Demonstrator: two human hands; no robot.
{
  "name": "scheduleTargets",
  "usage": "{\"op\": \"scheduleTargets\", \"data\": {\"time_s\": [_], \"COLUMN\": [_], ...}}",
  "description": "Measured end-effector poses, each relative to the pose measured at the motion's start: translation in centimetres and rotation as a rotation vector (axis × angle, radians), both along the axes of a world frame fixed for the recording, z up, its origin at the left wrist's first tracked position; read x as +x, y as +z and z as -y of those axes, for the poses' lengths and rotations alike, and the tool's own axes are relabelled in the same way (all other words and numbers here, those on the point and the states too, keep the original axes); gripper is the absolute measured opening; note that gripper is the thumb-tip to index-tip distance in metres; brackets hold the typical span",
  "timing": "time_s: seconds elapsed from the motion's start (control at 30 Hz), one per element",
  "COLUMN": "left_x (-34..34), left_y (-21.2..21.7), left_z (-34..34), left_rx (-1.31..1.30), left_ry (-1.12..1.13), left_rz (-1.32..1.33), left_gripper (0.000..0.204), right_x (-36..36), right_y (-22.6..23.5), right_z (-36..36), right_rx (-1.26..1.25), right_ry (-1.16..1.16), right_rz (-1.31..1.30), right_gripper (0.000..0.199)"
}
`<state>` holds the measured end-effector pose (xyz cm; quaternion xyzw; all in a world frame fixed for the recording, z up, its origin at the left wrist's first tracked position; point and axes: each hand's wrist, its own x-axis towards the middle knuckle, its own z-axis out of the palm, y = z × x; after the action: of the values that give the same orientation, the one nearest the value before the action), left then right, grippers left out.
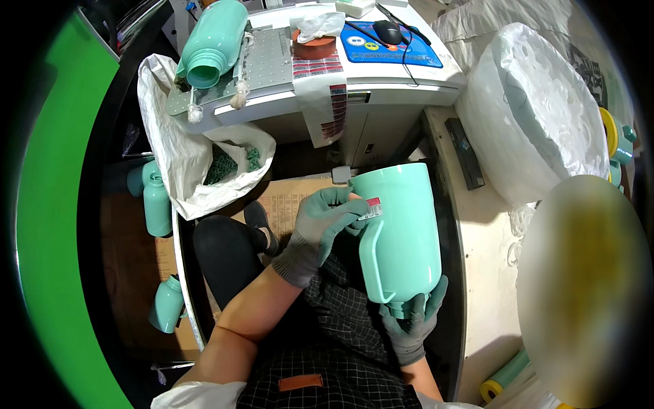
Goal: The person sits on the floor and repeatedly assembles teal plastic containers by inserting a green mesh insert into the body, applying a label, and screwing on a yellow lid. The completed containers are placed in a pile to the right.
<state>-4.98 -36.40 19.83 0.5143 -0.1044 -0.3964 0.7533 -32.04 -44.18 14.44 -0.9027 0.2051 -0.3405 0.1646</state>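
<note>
A mint-green plastic jug point(411, 232) with a side handle is tilted over my lap, its narrow neck toward me and its wide end away. My right hand point(413, 326), in a grey-green glove, cups the neck from below with its fingers wrapped round it. At the jug's upper left side, above the handle, my gloved left hand point(321, 221) pinches a small red-and-white sticker point(372, 208). The sticker lies close against the wall; whether it is stuck there I cannot tell. Bare fingertips show at the left glove's end.
Ahead, a white desk point(402, 76) bears another mint jug point(214, 44), a hanging sticker strip point(319, 102), an orange tape roll point(315, 48) and a mouse point(387, 32). A white sack point(163, 116) of green scraps stands left. A plastic bag point(504, 129) of white rings sits right.
</note>
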Motion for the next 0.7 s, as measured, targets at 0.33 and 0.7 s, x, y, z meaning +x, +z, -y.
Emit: {"op": "scheduleTargets", "data": {"time_s": [0.33,0.7], "left_x": [10.6,25.7], "left_y": [-2.0,8.8], "left_z": [-6.3,-10.1], "left_rx": [0.731,0.877], "left_ry": [0.443,0.527], "left_rz": [1.321,2.306], "left_gripper": [0.063,0.074], "right_x": [-0.1,15.3], "right_y": [1.2,7.6], "right_z": [2.5,8.5], "right_rx": [0.348,0.28], "right_ry": [-0.05,0.244], "right_rz": [0.102,0.492], "right_gripper": [0.109,0.1]}}
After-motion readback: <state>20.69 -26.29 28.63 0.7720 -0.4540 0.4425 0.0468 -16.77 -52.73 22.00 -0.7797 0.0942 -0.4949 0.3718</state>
